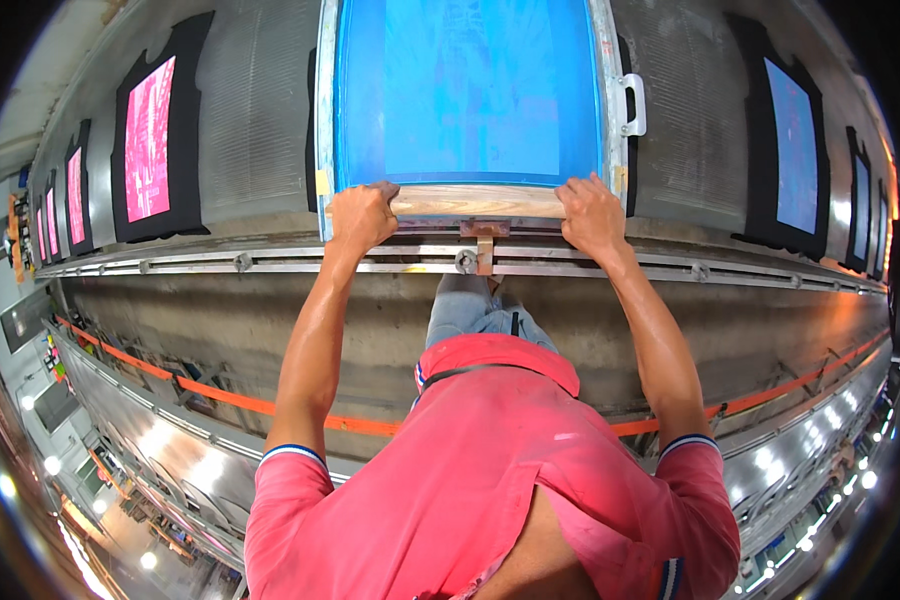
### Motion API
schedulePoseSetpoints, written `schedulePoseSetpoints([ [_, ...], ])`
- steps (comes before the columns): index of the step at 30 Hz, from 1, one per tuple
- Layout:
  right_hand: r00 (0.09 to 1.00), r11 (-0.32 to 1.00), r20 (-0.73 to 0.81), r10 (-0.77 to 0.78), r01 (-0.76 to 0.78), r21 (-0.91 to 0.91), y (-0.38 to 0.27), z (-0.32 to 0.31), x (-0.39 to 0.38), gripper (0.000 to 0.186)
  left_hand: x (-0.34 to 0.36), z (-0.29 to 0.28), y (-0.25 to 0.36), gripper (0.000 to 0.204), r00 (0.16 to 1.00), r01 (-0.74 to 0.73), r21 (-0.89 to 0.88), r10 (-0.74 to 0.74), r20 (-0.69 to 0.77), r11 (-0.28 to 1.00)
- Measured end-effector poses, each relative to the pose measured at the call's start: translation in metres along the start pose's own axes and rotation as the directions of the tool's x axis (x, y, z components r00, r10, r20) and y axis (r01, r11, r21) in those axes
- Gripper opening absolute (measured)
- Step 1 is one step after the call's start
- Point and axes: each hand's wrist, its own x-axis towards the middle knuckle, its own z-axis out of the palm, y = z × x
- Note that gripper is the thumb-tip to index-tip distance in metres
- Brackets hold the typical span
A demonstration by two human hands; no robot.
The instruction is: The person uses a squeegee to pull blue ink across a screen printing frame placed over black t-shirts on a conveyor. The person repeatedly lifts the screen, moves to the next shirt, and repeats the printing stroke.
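Note:
A wooden-handled squeegee (478,201) lies crosswise at the near end of a screen printing frame (611,60). My left hand (363,215) is closed round its left end, and my right hand (592,213) grips the right end. Both arms stretch forward from my body. Blue ink covers the mesh (460,90) beyond the squeegee. The squeegee's blade and the undersides of my fingers are hidden. A white handle (634,105) sticks out from the frame's right side.
Black garment pieces with pink prints (150,140) lie along the grey table (255,110) to the left. Others with blue prints (793,145) lie to the right. A metal rail (370,262) runs along the near edge. Behind me passes an orange bar (225,398).

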Motion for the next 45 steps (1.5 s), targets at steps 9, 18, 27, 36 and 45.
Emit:
schedulePoseSetpoints([
  [9,0.999,0.998,0.011,0.047,-0.046,-0.043,-0.009,0.007,-0.014,0.038,-0.015,0.008,0.000,0.036,0.963,-0.208,-0.010,0.203,-0.177,0.978],
  [18,0.994,0.998,0.082,0.067,-0.065,-0.025,0.083,-0.040,0.180,0.035,0.187,-0.054,-0.038,0.031,1.000,-0.007,0.051,0.006,0.017,0.999],
  [27,0.984,0.991,0.131,0.123,-0.116,-0.061,0.212,-0.055,0.420,0.034,0.448,-0.088,-0.102,0.031,0.995,0.075,0.126,-0.082,0.050,0.989],
  [36,0.992,0.988,0.108,0.068,-0.052,-0.142,0.236,-0.047,0.464,0.034,0.497,-0.100,-0.116,0.038,0.999,-0.052,0.124,0.053,-0.002,0.991],
  [45,0.993,0.995,0.110,0.052,-0.042,-0.090,0.196,-0.044,0.398,0.038,0.419,-0.077,-0.099,0.037,0.994,-0.075,0.127,0.084,-0.065,0.989],
])
